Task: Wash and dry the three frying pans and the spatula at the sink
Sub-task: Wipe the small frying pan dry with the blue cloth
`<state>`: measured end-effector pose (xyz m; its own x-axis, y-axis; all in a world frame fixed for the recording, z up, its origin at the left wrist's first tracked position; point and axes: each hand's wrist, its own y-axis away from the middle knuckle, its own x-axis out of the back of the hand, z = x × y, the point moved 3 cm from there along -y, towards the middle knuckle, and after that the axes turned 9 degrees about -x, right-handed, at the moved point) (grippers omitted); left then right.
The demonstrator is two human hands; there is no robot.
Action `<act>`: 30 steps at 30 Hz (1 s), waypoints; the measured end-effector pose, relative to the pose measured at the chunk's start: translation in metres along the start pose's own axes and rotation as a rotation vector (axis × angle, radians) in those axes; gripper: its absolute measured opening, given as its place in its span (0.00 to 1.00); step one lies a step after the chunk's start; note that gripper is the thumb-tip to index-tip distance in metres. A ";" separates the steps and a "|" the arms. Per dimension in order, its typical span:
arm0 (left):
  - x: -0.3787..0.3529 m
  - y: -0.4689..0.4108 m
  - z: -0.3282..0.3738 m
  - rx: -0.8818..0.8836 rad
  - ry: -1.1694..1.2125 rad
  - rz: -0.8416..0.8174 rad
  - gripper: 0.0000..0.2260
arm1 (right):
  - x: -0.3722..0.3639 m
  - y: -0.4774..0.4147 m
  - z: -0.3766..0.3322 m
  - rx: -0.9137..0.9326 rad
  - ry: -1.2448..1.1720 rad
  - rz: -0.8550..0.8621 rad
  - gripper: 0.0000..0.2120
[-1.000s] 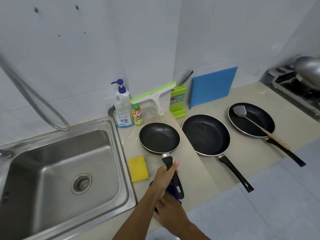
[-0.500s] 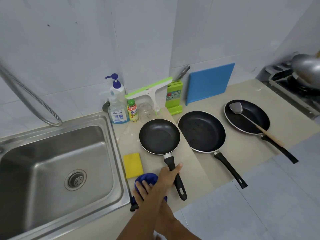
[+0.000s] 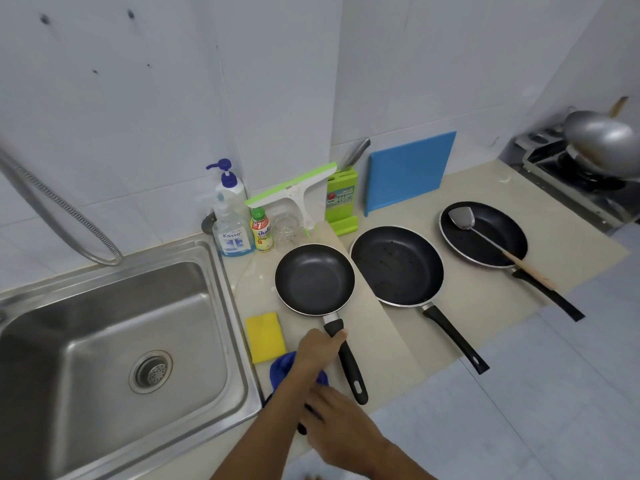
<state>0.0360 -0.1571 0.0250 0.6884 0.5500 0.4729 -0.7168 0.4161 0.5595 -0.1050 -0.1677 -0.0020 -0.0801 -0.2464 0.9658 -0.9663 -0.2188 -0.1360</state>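
**Left hand [image 3: 320, 351] grips the small frying pan [image 3: 315, 278]**

It curls round the black handle [image 3: 349, 368]; the pan sits on the counter [image 3: 381, 341] beside the sink's [image 3: 235, 341] right rim. The right hand [image 3: 341, 431] lies under that forearm by the blue cloth [image 3: 282, 370], grip hidden. Likely light and rigid, the pan is best carried by that handle.

2 arms in shot, both bare, nothing worn on what shows. L forearm [image 3: 263, 420]: slim, long stretch uncovered from wrist to near edge. L hand [image 3: 317, 351]: bare, thumb tip seen at its right side. R hand [image 3: 334, 427]: bare, broad back, a bit blurred. R forearm [image 3: 398, 469]: short bare stretch, near-right.
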 end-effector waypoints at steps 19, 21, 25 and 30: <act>-0.064 0.022 0.086 -0.500 -0.125 -0.065 0.24 | 0.114 0.052 0.180 -1.096 -0.170 0.089 0.18; -0.086 0.015 0.093 -0.469 -0.117 -0.105 0.24 | 0.112 0.068 0.207 -1.185 -0.208 0.037 0.19; -0.125 -0.015 0.110 -0.358 -0.109 -0.161 0.24 | 0.094 0.091 0.267 -1.323 -0.226 -0.111 0.22; -0.183 -0.072 0.126 -0.138 -0.062 -0.197 0.25 | 0.054 0.109 0.332 -1.355 -0.330 -0.328 0.27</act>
<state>-0.0243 -0.3783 -0.0160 0.8190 0.4047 0.4068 -0.5733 0.6082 0.5491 -0.1336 -0.5180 -0.0377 0.0663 -0.6071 0.7918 -0.4285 0.6993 0.5721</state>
